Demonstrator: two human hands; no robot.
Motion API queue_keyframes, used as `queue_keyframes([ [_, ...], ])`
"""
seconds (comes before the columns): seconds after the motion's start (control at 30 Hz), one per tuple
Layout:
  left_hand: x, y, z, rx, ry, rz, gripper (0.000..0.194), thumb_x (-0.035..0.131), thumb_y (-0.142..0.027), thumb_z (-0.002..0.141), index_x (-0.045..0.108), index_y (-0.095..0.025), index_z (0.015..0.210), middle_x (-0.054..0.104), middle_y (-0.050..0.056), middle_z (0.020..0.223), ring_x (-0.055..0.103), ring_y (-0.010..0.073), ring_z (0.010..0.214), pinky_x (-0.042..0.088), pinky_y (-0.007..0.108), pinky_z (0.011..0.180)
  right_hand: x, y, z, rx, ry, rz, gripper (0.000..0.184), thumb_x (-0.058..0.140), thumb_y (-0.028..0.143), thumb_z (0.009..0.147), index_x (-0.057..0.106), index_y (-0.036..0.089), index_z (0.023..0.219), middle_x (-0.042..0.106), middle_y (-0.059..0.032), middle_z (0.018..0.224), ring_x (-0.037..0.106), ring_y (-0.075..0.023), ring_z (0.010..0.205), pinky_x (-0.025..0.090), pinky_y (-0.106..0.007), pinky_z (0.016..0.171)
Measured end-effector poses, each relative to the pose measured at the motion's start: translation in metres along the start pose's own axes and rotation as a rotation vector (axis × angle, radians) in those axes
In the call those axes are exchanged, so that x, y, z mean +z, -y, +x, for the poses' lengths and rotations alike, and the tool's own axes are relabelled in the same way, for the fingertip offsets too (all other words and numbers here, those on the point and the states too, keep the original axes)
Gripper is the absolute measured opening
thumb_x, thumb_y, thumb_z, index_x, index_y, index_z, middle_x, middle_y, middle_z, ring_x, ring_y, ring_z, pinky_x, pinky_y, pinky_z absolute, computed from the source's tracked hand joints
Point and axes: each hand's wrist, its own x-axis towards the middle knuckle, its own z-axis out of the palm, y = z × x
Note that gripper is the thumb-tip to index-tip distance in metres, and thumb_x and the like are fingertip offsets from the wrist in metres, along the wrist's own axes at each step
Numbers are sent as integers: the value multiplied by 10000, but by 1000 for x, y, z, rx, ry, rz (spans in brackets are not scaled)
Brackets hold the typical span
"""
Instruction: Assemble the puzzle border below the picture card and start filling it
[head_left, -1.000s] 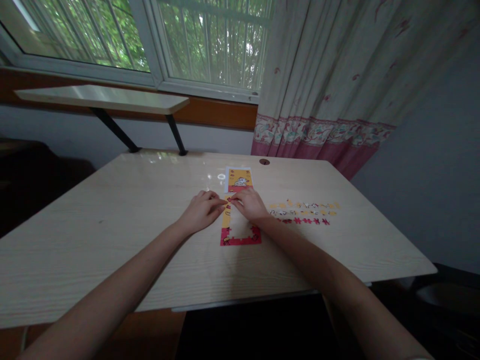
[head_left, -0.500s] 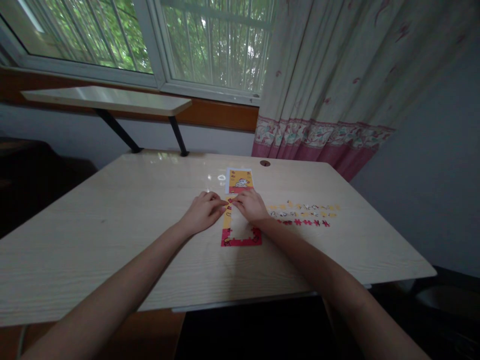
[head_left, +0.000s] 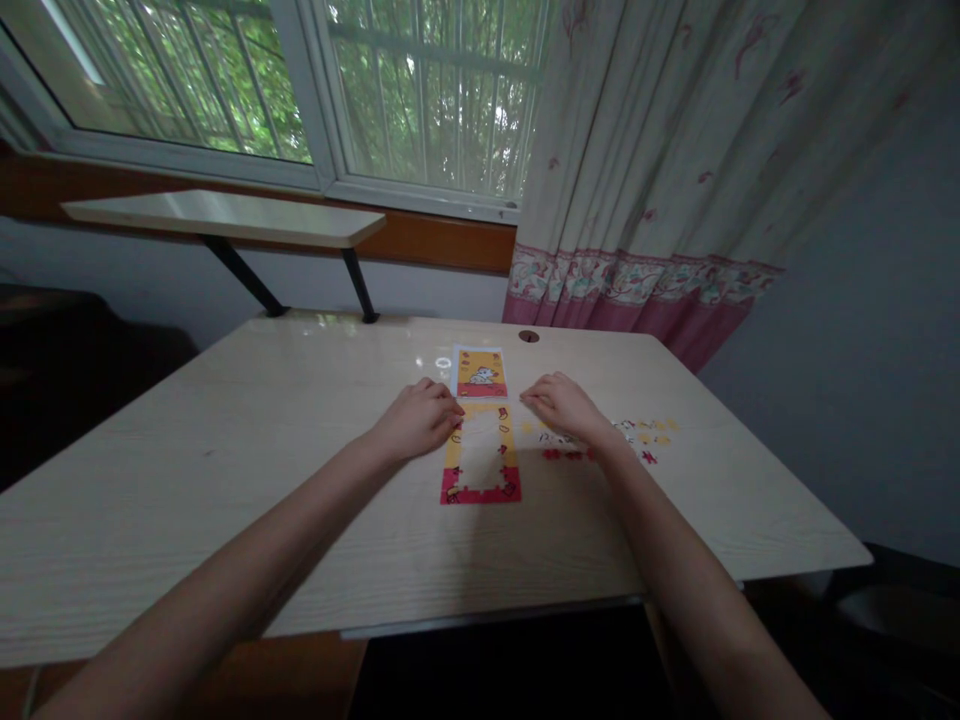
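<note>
A yellow and red jigsaw border frame (head_left: 481,492) lies flat on the pale wooden table (head_left: 225,480), its middle unfilled. My left hand (head_left: 416,420) rests with curled fingers at the frame's upper left corner, fingertips touching it. To the right of the frame, my right hand (head_left: 559,405) hovers with its fingers loosely bent over the loose yellow and red puzzle pieces (head_left: 649,437); I cannot make out anything in it. A small picture card (head_left: 480,371) showing the finished image lies just beyond the frame.
A round cable hole (head_left: 529,336) sits near the table's far edge. A narrow shelf on black brackets (head_left: 225,215) hangs under the window at the back left. A patterned curtain (head_left: 660,170) hangs at the back right.
My right hand left the top edge of the frame and moved right toward the loose pieces. The frame's top edge now shows closed. My left hand stayed at the frame's corner.
</note>
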Motion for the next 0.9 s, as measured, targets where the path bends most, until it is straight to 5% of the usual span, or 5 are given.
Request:
queue_keyframes([
  [0.2,0,-5,18,55,-23,7,275,456,-174,835,712,-197,932,688,83,911,531,245,884,422,377,804,12,3,1,-93,99,53,242,525,175,892,715,127,1034,712,-93,1017,614,-187,956,423,-289,890],
  [0.37,15,6,7,59,-43,-29,311,456,-153,823,708,-207,996,697,81,928,544,242,895,436,392,810,15,13,3,-62,92,14,261,513,217,913,695,152,1089,703,-93,1072,604,-195,996,412,-300,906],
  [0.9,22,3,-1,157,26,12,306,444,-150,875,693,-192,1049,686,82,1030,496,242,901,407,364,812,29,18,10,-76,90,60,250,586,292,883,720,151,1041,714,-84,1039,615,-198,989,388,-302,927],
])
